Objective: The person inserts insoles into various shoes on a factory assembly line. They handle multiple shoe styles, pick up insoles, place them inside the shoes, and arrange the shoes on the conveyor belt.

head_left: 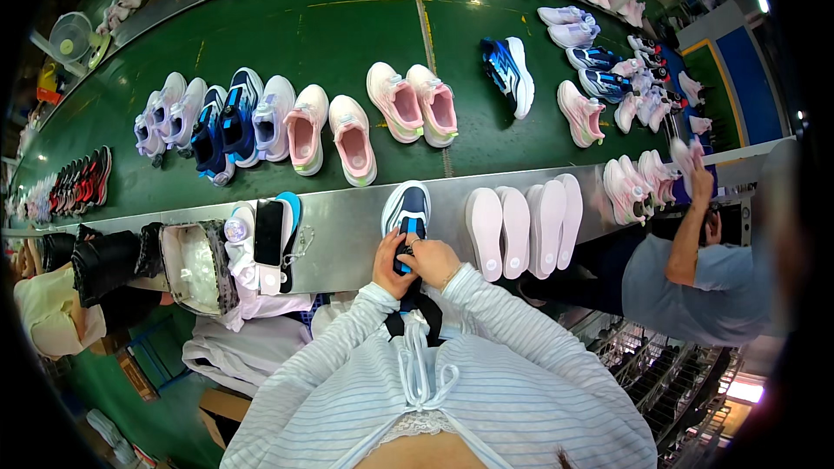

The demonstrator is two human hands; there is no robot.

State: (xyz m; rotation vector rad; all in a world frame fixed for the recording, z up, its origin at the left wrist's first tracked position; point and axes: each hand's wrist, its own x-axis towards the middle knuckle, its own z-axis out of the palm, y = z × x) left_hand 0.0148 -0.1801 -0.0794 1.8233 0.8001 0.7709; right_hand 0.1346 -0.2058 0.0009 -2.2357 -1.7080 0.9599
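A navy and white sneaker (406, 203) rests on the metal ledge in front of me, its toe pointing away. My left hand (390, 264) is wrapped round the left side of its opening, fingers closed. Bent over the opening from the right is my right hand (432, 261), its fingers curled at the tongue and collar. The inside of the shoe is mostly hidden by my hands. Just right of the shoe lie several pale pink insoles (485, 233) on the ledge.
Beyond the ledge runs a green conveyor belt (287, 43) with pink-white, lilac and navy sneakers on it. Left on the ledge are a black phone (270, 232) and more insoles, beside a lined basket (193, 269). A co-worker (695, 269) at right holds a pale shoe.
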